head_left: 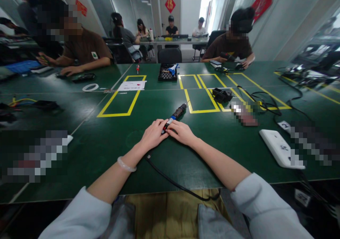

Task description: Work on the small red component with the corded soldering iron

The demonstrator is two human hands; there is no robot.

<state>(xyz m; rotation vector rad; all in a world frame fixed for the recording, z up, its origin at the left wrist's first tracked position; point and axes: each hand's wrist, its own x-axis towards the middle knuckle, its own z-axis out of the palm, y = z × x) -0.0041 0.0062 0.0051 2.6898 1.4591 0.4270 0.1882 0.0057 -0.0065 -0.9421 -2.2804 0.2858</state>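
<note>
My left hand [154, 134] and my right hand [181, 132] meet over the green table. Between them lies a slim corded tool that looks like an electric screwdriver [177, 113], black toward the front with a blue band and a silver section. Its thin tip points away from me, up and to the right. The fingers of my left hand close over the rear part, and my right fingers pinch it from the other side. That rear end is mostly hidden by my hands. From beneath my left wrist a black cable [170, 181] runs toward the table's front edge.
Yellow tape outlines [203, 111] mark the green table [106, 154]. A black tray [167, 72] holds small parts and a blue-and-white item. Nearby are a black part [222, 95], a white power bank [278, 148], a tape roll [90, 87] and cables. Two co-workers sit opposite.
</note>
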